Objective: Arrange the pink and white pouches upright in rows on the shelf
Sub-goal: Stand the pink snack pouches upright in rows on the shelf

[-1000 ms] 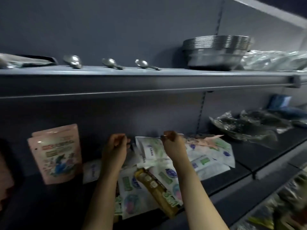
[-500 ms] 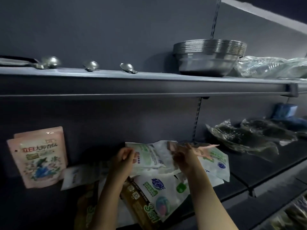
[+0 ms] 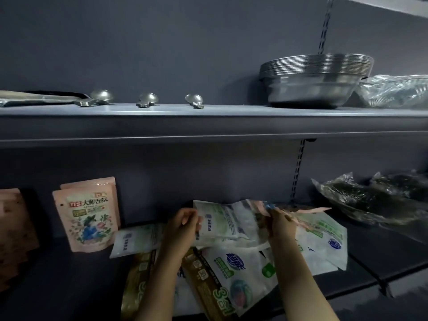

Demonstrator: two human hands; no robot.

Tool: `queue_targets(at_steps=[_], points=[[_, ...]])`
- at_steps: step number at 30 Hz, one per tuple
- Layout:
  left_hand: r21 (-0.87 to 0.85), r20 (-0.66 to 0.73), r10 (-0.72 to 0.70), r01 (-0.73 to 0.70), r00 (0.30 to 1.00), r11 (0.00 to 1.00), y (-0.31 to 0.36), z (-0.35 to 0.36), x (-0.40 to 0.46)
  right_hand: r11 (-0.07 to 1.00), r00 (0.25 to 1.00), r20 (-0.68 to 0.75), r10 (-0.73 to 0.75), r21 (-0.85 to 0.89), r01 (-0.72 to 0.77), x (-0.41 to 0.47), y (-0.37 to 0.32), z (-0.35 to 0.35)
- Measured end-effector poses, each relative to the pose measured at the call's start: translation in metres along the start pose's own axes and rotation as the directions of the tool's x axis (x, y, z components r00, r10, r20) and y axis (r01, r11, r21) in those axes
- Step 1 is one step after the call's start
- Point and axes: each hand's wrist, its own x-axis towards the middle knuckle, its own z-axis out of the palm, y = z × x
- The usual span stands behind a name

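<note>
- White pouch (image 3: 228,220) up between both hands, lifted off the heap on the lower shelf (image 3: 69,274); left hand (image 3: 183,228) pinches its left edge, fingers curled round it; right hand (image 3: 281,225) grips its right side together with a pink pouch (image 3: 308,210) that pokes out flat to the right of that grip
- Pink pouches (image 3: 86,216) stand upright against the back wall, well to the left of the left hand's grip; two of them, one behind the other; more pink packs (image 3: 14,230) at the far left edge, blurred
- Below and around the grip, white pouches (image 3: 238,272) lie flat and overlapping, with gold packs (image 3: 203,281) among them
- Right of the grip, clear bags of dark goods (image 3: 375,200)
- Above the grip, on the upper shelf (image 3: 208,121): steel spoons (image 3: 148,100) and a stack of steel bowls (image 3: 315,82)
</note>
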Motion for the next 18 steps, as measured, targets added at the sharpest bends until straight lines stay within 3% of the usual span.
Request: queue_targets(at_steps=[5,9,11,15,16,18], points=[[0.014,0.043,-0.021,0.02,0.999,1.0,0.003,0.002,-0.008,0.993,0.94,0.331,-0.089,0.097,0.059,-0.022,0.011,-0.002],[0.065,0.02,-0.114,0.112,0.993,0.992,0.009,-0.003,-0.008,0.999,0.766,0.64,-0.052,0.039,0.035,-0.045,0.018,0.007],[-0.01,0.103,-0.215,0.217,0.971,0.976,0.012,-0.009,-0.007,0.995,0.658,0.751,-0.043,-0.026,0.095,-0.066,0.015,0.017],[-0.1,0.206,-0.206,0.23,0.957,0.968,0.012,-0.03,-0.015,0.924,0.444,0.896,0.006,-0.175,0.341,-0.096,0.009,0.035],[-0.139,0.185,-0.175,0.202,0.967,0.969,0.012,-0.036,-0.017,0.89,0.416,0.909,0.034,-0.217,0.4,-0.1,0.009,0.039],[-0.208,0.119,-0.094,0.118,0.988,0.971,0.011,-0.048,-0.021,0.837,0.43,0.901,0.064,-0.283,0.468,-0.107,0.01,0.047]])
